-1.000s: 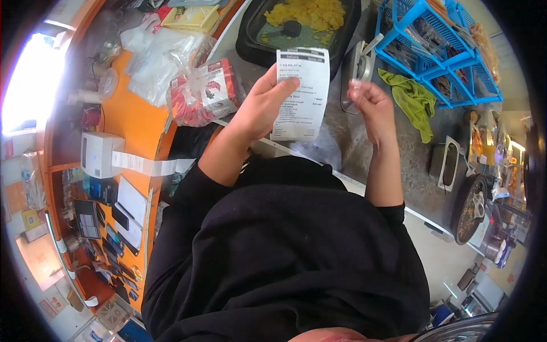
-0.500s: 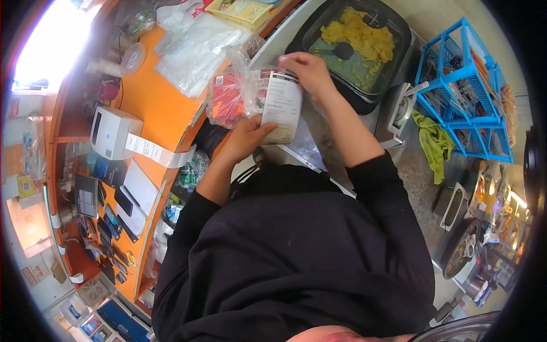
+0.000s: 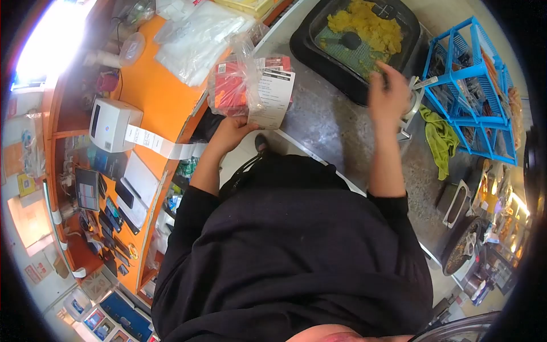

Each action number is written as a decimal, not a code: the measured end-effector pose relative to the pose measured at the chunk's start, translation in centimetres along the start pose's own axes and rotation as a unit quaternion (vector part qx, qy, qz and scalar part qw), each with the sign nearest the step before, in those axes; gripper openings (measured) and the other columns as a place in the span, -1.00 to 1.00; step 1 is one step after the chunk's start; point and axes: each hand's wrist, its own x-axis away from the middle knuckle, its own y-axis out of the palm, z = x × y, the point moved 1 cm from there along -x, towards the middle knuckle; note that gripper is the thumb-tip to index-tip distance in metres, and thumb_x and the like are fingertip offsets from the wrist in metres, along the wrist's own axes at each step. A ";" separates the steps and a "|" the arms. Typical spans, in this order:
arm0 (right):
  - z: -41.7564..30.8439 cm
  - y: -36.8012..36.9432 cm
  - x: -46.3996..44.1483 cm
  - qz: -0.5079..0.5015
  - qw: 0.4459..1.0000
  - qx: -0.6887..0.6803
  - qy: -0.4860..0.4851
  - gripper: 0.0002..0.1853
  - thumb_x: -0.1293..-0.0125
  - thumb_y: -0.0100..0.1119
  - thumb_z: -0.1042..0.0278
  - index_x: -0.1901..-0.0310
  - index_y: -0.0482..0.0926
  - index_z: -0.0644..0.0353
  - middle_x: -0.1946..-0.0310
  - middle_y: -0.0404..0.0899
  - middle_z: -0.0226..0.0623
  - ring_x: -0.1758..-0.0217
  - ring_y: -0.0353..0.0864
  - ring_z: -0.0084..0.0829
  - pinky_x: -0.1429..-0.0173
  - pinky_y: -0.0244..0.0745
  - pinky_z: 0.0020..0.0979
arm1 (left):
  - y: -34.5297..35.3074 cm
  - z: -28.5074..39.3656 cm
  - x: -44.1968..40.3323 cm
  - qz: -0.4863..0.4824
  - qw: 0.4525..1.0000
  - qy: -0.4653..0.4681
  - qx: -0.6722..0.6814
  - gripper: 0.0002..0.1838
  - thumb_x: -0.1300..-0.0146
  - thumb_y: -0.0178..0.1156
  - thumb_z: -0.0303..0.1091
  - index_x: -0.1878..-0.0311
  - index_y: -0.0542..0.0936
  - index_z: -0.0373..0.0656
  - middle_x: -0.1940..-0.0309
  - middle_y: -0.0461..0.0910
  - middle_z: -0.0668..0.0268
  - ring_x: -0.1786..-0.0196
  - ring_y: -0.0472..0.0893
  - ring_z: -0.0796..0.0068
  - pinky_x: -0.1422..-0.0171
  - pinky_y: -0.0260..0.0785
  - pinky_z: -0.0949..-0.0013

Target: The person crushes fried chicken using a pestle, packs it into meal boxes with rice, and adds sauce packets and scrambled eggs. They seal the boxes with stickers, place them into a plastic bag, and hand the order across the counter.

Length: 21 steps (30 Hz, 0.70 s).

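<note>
My left hand (image 3: 232, 132) pinches the lower edge of a long printed receipt (image 3: 272, 98), thumb in front. The receipt lies against a clear plastic bag (image 3: 246, 74) with red boxes (image 3: 229, 85) inside, at the edge of the orange counter. My right hand (image 3: 390, 97) is slightly blurred over the metal worktop, apart from the bag, its fingers spread with nothing visible in them. Just right of it is a tape dispenser (image 3: 415, 104), partly hidden by the hand. Beyond it sits a black pan (image 3: 319, 62) holding yellow mashed food (image 3: 367, 25).
A blue plastic rack (image 3: 470, 85) of packets stands at right, with a green cloth (image 3: 439, 139) beside it. On the orange counter (image 3: 156, 102) are clear plastic bags (image 3: 199, 43) and a white label printer (image 3: 111, 125) with a hanging paper strip. A round dark pan (image 3: 460, 245) is at lower right.
My right hand has left the top of the receipt and moved right to the tape dispenser. My left hand still holds the receipt, now a little lower and further left.
</note>
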 end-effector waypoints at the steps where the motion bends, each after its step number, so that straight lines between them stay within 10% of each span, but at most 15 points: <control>1: 2.3 -2.2 0.8 0.042 0.998 0.006 0.049 -0.73 -0.19 0.22 0.26 0.06 0.63 0.03 0.15 0.63 -0.24 0.00 0.55 -0.16 -0.11 0.38 -0.19 | 0.2 -0.8 -0.1 0.006 1.000 0.008 0.022 -0.70 -0.23 0.29 -0.22 0.14 0.67 -0.28 0.37 0.68 0.20 0.32 0.56 0.58 0.17 0.41 0.41; 3: 7.1 -5.8 3.2 0.048 0.978 0.159 0.127 -0.72 -0.19 0.23 0.28 0.05 0.62 0.08 0.15 0.61 -0.21 0.04 0.56 -0.16 -0.05 0.41 -0.20 | 0.5 -2.0 -0.3 0.021 1.000 0.014 0.002 -0.72 -0.21 0.28 -0.25 0.14 0.67 -0.28 0.37 0.68 0.16 0.30 0.60 0.46 0.15 0.42 0.37; 9: 5.7 -6.6 8.6 0.024 0.989 -0.109 0.094 -0.80 -0.28 0.20 0.38 0.09 0.62 0.20 0.17 0.56 -0.26 0.22 0.53 -0.39 0.10 0.42 -0.44 | -1.8 -5.1 2.3 0.298 0.948 0.000 -0.113 -0.71 -0.18 0.21 -0.32 0.06 0.60 -0.24 0.34 0.64 0.04 0.20 0.64 0.06 0.06 0.45 0.18; 15: -4.0 -4.0 9.7 -0.140 0.924 -0.351 -0.050 -0.90 -0.24 0.20 0.54 0.21 0.62 0.27 0.27 0.57 -0.25 0.31 0.48 -0.50 0.17 0.39 -0.54 | -7.9 -11.8 8.4 0.647 0.727 -0.109 -0.204 -0.34 -0.11 0.31 -0.20 -0.18 0.36 -0.44 -0.02 0.43 -0.25 -0.07 0.48 -0.16 -0.12 0.40 0.08; 18: -9.6 -3.2 9.7 -0.217 0.872 -0.409 -0.158 -0.88 -0.20 0.20 0.63 0.22 0.63 0.27 0.32 0.59 -0.19 0.32 0.54 -0.45 0.26 0.43 -0.53 | -12.4 -19.4 9.4 0.685 0.689 -0.235 -0.029 -0.05 -0.03 0.41 -0.16 -0.32 0.12 -0.53 -0.19 0.28 -0.30 -0.19 0.41 -0.16 -0.22 0.36 0.07; 21: -15.2 -1.1 10.0 -0.285 0.825 -0.437 -0.217 -0.86 -0.20 0.19 0.64 0.21 0.63 0.26 0.33 0.59 -0.19 0.34 0.57 -0.43 0.32 0.45 -0.52 | -15.9 -24.2 9.6 0.679 0.684 -0.129 0.234 -0.27 -0.07 0.41 -0.19 -0.16 0.34 -0.51 0.08 0.56 -0.03 0.04 0.53 0.20 -0.14 0.38 0.11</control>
